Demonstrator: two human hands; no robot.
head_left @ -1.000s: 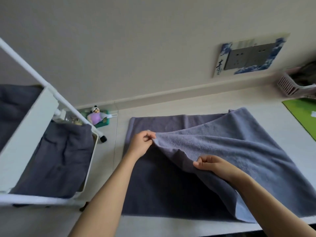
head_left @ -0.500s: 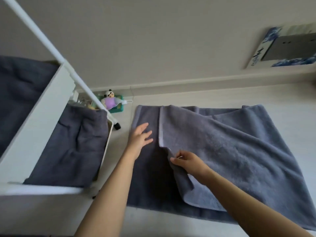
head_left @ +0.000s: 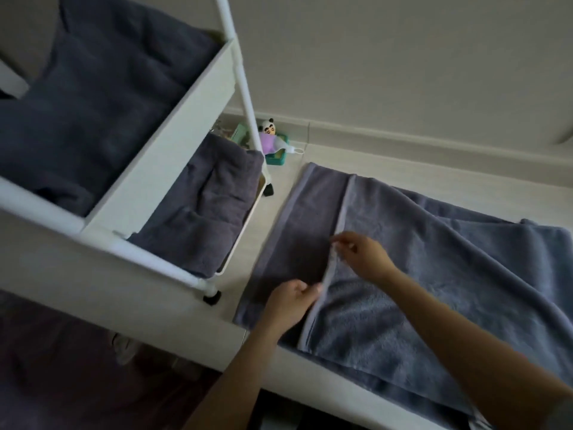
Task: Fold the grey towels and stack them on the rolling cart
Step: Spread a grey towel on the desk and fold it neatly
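Grey towel (head_left: 418, 274) lies spread on the white counter (head_left: 403, 178), right of the rolling cart (head_left: 173, 169). Its right part is folded over to the left, so a lighter top layer covers most of it; a darker strip of the bottom layer shows along the left side. The folded edge runs near-to-far, roughly parallel to the towel's left edge.

Left hand (head_left: 291, 301) sits at the near part of that folded edge, fingers curled and pinching the hem. Right hand (head_left: 362, 256) is further along the same edge, fingertips pinching the hem, with the forearm crossing over the top layer. Both hands are close together on the edge, not touching each other.

The cart is white and stands at the counter's left end. The top tray holds dark grey folded towels (head_left: 93, 97). The lower tray holds another grey towel (head_left: 210, 206), bunched and not flat. One black caster (head_left: 212, 297) is visible at the near corner, one at the far corner.

A small panda figure (head_left: 269, 135) on a green box (head_left: 276, 156) sits against the wall behind the cart's post, beyond the towel's far left corner.
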